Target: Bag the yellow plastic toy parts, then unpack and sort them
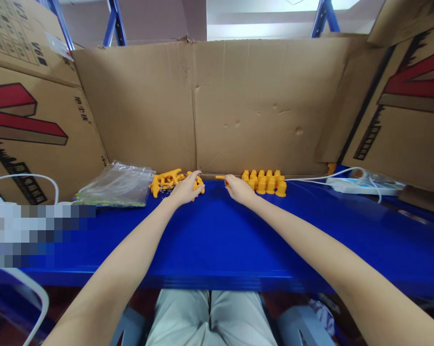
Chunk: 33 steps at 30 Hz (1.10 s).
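My left hand (185, 189) is at the right end of a loose pile of orange plastic pieces (169, 178), with its fingers apart. Orange shows between and beyond those fingers, but I see no firm grip on a piece. Small shiny metal bits (164, 189) lie among the pile. My right hand (241, 189) is closed on an orange plastic piece (220, 178), whose thin end sticks out to the left past the fingertips; the rest of it is hidden. Just right of that hand stand several upright orange bell-shaped pieces (270, 182) in rows.
Clear plastic bags (121, 185) lie stacked left of the pile. Cardboard walls (260, 105) close off the back and sides of the blue table (217, 240). A white power strip (363, 186) with cables lies at the right. White items and a cable (25, 177) are at the left.
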### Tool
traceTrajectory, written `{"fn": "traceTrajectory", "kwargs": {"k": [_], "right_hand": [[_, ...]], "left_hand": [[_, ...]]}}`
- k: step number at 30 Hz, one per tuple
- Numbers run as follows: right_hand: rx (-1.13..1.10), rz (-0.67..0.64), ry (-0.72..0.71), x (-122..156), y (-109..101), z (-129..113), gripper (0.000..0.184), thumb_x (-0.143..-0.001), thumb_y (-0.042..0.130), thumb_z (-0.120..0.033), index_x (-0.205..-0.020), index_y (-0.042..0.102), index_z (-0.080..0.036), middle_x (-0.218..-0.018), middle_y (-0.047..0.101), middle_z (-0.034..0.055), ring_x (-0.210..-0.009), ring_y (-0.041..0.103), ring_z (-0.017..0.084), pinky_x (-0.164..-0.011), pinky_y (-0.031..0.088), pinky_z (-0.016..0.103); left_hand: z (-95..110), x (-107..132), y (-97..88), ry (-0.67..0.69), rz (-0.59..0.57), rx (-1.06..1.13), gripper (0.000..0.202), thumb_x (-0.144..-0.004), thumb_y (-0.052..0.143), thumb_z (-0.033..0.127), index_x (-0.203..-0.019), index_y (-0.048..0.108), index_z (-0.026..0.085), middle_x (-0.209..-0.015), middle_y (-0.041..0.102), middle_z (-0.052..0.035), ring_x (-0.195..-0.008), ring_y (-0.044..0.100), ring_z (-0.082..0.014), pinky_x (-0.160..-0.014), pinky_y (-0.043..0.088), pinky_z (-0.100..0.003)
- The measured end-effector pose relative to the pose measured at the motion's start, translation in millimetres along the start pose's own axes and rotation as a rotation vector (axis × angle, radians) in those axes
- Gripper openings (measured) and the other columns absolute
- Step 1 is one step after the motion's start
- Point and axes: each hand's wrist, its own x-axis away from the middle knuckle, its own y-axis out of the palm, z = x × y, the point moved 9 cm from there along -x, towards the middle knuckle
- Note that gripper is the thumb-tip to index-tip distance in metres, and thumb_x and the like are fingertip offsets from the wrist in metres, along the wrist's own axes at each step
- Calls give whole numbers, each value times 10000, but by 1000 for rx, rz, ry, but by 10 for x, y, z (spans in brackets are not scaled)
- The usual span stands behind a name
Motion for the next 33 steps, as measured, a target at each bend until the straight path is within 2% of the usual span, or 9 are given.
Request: {"fn": "traceTrajectory", "kwargs": {"k": [2, 5, 11, 15, 19, 25, 33], "right_hand": [[211, -109, -57, -6, 136, 23, 344, -884, 341, -66, -1166, 535, -98, -1164, 584, 175, -1039, 575, 251, -874, 418, 350], [383, -195, -101, -24, 226, 52, 394, -876, 330, -61, -1218, 525, -82, -1177, 581, 188, -1029, 583, 261, -880, 406, 361], [442, -306, -69, -78, 228, 86, 373, -853, 423, -159, -1181, 593, -110, -1198, 600, 183, -1068, 587, 288, -916, 393, 414], [420, -397, 35, -95, 317, 186, 355, -882, 389, -217, -1063, 680, -126, -1200, 623, 174, -1131, 560, 322, -1031, 277, 531], [358, -394, 74, -133, 416, 278, 362, -838, 396, -138, -999, 720, -131, -1201, 624, 186, -1189, 519, 345, -1083, 138, 596], [339, -382, 144, -178, 499, 501, 382, -807, 414, -119, -1031, 716, -188, -1174, 644, 157, -1219, 491, 359, -1085, 36, 637], [311, -372, 148, -176, 470, 507, 391, -802, 423, -119, -1059, 710, -187, -1134, 659, 174, -1194, 507, 387, -1064, 9, 682]], "left_hand": [[-11, -3, 44, 5, -40, 20, 472, -873, 490, 337, -1310, 373, 206, -1107, 624, -83, -721, 643, -136, -734, 491, -295], [-29, -8, 85, 11, -63, 41, 447, -866, 492, 323, -1287, 398, 205, -1012, 650, -59, -671, 638, -127, -688, 497, -276], [-38, -18, 119, 21, -85, 49, 396, -844, 503, 280, -1228, 454, 194, -986, 647, -58, -669, 630, -121, -642, 488, -251], [-30, -16, 144, 14, -120, 48, 404, -847, 501, 296, -1228, 462, 165, -993, 648, -78, -650, 619, -123, -646, 484, -262], [-23, -18, 153, 28, -120, 60, 400, -846, 504, 315, -1216, 477, 166, -948, 659, -72, -650, 618, -130, -667, 487, -274], [-37, -29, 152, 40, -93, 59, 380, -831, 520, 310, -1185, 510, 174, -957, 661, -73, -669, 622, -134, -705, 497, -290], [-3, -27, 135, 43, -95, 10, 325, -824, 522, 300, -1102, 581, 144, -899, 668, -72, -689, 635, -162, -740, 501, -312]]}}
